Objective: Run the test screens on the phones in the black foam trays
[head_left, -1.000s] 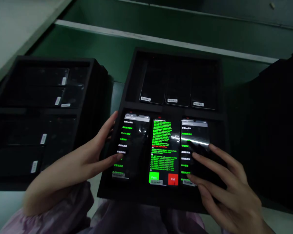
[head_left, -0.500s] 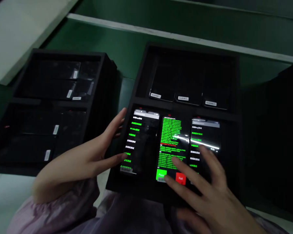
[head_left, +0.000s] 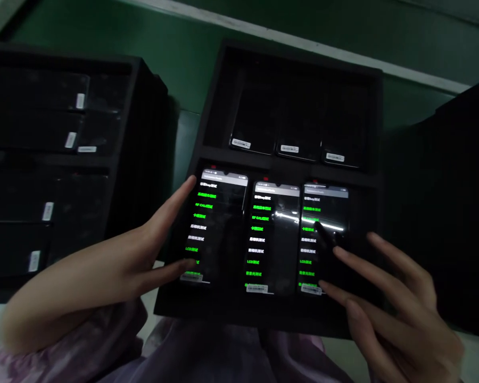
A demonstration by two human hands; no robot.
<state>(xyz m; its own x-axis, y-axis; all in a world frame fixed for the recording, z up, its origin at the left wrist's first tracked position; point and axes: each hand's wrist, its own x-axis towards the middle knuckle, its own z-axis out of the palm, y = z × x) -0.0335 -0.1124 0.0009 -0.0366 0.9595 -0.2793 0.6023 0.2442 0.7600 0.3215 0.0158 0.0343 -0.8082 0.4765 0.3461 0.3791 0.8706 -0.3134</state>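
Observation:
Three lit smartphones lie in the near row of a black tray: the left phone [head_left: 217, 229], the middle phone [head_left: 273, 239] and the right phone [head_left: 323, 239]. Each screen lists green and white text lines under a grey bar. My left hand [head_left: 151, 250] is spread at the tray's left side, index finger along the edge and thumb over the left phone's lower left corner. Over the right phone's lower part, my right hand [head_left: 395, 298] has its fingers apart; one fingertip is at the bottom of the screen, though contact is unclear.
Three dark phones with white labels, one of them a far-row phone [head_left: 299, 117], lie in the tray's [head_left: 239, 327] far compartment. To the left, a stacked black tray [head_left: 123, 133] holds several labelled phones. A dark stack [head_left: 443, 159] stands right, on the green surface [head_left: 175, 64].
The middle phone's screen went from a results page with Pass and Fail buttons to the text list. My right hand moved right, from the middle phone to the right one. The view shifted.

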